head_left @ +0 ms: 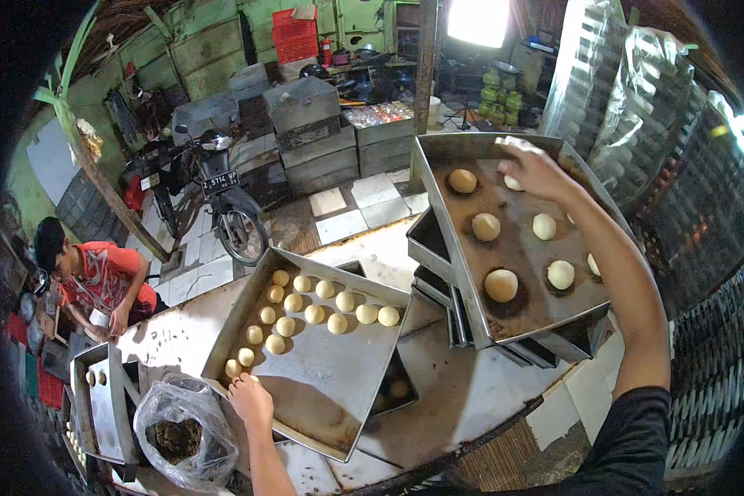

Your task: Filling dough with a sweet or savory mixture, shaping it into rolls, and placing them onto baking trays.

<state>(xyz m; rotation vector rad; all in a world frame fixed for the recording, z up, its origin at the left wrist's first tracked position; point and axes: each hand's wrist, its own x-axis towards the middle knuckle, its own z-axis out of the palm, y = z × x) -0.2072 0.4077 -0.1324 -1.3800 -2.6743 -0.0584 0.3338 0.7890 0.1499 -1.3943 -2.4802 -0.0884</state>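
My left hand [252, 403] is at the near left side of a metal tray [339, 409] holding rows of small pale dough balls [314, 314]. Its fingers are curled together, and a sliver of a dough ball shows at their tips. On the right, my right hand [539, 172] reaches over the far part of a second, browned tray [512, 318], fingers stretched out above a dough ball [514, 183] that it partly covers. Larger, flatter dough balls [544, 226] sit spaced out in this tray, several hidden behind my forearm.
More trays [446, 306] are stacked beneath the right one. A clear plastic bag [186, 446] with dark filling lies left of the near tray. Another person [107, 277] sits far left by a narrow tray [107, 413]. A motorcycle [223, 190] and metal boxes [314, 140] stand behind the table.
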